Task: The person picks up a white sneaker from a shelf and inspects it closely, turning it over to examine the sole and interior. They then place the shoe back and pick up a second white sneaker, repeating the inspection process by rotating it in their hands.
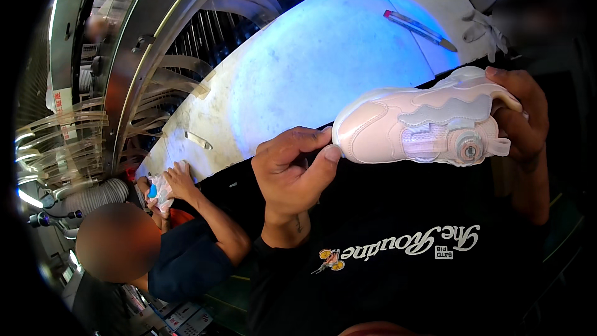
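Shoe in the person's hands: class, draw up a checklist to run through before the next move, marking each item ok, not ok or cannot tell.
1. Left hand on the shoe: ok, thumb and fingers pinch the toe end.
2. Right hand on the shoe: ok, gripping the heel end.
3. Dial in sight: ok, its side faces the camera.
4. Gloves on: not ok, both hands are bare; a glove lies on the table.
5. Far side of the shoe checked: cannot tell, it is turned away.
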Motion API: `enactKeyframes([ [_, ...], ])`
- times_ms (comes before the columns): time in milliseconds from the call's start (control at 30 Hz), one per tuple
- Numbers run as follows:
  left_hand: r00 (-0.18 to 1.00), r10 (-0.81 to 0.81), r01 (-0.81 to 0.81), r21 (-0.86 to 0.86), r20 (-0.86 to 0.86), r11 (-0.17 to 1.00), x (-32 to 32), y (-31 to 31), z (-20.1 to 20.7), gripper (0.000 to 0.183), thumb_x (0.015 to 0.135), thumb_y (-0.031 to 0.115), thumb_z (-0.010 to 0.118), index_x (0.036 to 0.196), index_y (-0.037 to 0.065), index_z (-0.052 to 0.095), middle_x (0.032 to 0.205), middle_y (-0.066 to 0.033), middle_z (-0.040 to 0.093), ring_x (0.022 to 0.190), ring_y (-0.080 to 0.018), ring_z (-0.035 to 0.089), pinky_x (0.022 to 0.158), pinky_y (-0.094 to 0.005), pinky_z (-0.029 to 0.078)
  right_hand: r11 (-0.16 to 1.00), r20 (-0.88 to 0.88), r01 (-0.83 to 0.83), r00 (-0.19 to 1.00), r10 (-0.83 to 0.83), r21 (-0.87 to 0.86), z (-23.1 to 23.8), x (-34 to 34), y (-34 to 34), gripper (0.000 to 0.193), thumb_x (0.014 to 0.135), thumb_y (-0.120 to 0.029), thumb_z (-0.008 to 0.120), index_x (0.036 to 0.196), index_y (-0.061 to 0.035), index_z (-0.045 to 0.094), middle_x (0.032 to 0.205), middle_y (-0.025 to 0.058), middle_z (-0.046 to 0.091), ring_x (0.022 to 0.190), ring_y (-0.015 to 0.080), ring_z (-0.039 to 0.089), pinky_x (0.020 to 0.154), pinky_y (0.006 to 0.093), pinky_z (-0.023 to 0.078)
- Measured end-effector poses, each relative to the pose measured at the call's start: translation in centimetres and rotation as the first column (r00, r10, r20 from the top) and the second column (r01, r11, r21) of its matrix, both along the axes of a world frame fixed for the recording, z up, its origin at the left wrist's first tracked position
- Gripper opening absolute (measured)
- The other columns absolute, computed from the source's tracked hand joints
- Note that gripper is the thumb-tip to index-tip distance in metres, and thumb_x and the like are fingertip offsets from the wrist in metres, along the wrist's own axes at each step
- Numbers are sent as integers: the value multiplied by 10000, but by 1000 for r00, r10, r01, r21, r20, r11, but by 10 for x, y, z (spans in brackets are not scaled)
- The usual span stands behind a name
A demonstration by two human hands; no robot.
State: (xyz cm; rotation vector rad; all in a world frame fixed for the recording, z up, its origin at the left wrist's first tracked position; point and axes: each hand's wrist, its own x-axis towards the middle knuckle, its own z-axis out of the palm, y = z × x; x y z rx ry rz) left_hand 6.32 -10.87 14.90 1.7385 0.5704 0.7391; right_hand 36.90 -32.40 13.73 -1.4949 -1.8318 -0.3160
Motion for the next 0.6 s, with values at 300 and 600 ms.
enactKeyframes([
  [300, 998, -11, 9, 35, 59, 999, -2, 5, -10, 168, 820, -25, 833, 957, -95, 768, 881, -196, 781, 747, -186, 728, 659, -269, 545, 996, -28, 86, 996, -85, 33, 7, -11, 0, 433, 631, -229, 911, 733, -5, 556, 1194, 300, 693, 767, 318, 697, 611, 346, 558],
  [600, 998, 36, -35, -23, 51, 999, 1, -3, -13, 145, 820, -39, 827, 927, -100, 750, 863, -191, 767, 756, -192, 716, 661, -275, 541, 998, -30, 62, 998, -61, 14, 3, -9, -2, 400, 621, -250, 923, 781, -20, 638, 1224, 280, 682, 763, 304, 696, 605, 320, 551],
])
